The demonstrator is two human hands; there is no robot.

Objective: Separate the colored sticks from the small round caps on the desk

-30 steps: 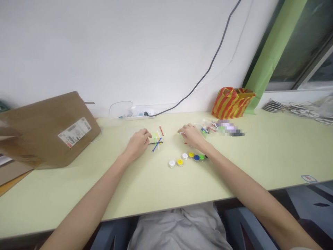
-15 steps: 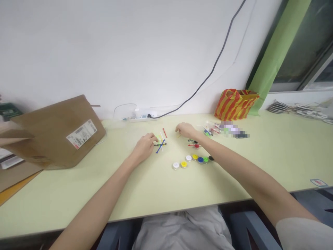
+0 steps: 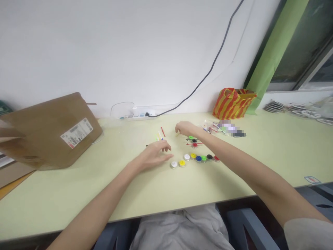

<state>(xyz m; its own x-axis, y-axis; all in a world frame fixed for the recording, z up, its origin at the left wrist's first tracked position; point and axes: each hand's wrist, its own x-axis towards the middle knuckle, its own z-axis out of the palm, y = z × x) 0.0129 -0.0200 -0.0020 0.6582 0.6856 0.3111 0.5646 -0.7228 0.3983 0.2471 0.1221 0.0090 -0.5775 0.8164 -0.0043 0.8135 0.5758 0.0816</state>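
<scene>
My left hand (image 3: 155, 154) reaches over the table with thumb and fingers apart, holding nothing. Its thumb tip is beside a white round cap with a clear base (image 3: 174, 164), next to a yellow cap (image 3: 182, 163). Loose coloured arrow pointers lie behind it, partly hidden by the hand, with a red arrow (image 3: 162, 131) farther back. My right hand (image 3: 185, 128) is closed in a pinch on a small yellow arrow (image 3: 177, 134), mostly covered by the fingers. Below the right wrist lie a black arrow (image 3: 191, 140) and a red arrow (image 3: 194, 143) on round bases.
More caps, including a blue one (image 3: 198, 158) and a black one (image 3: 209, 157), stand in a row. Small parts in clear plastic (image 3: 208, 127) lie at right. A cardboard box (image 3: 52, 135), power strip (image 3: 140, 117) and striped bag (image 3: 232, 104) line the back.
My left hand has moved from the pile of arrows rightward and nearer, toward the white cap, and its fingers have spread. My right hand stays nearly in place with the yellow arrow.
</scene>
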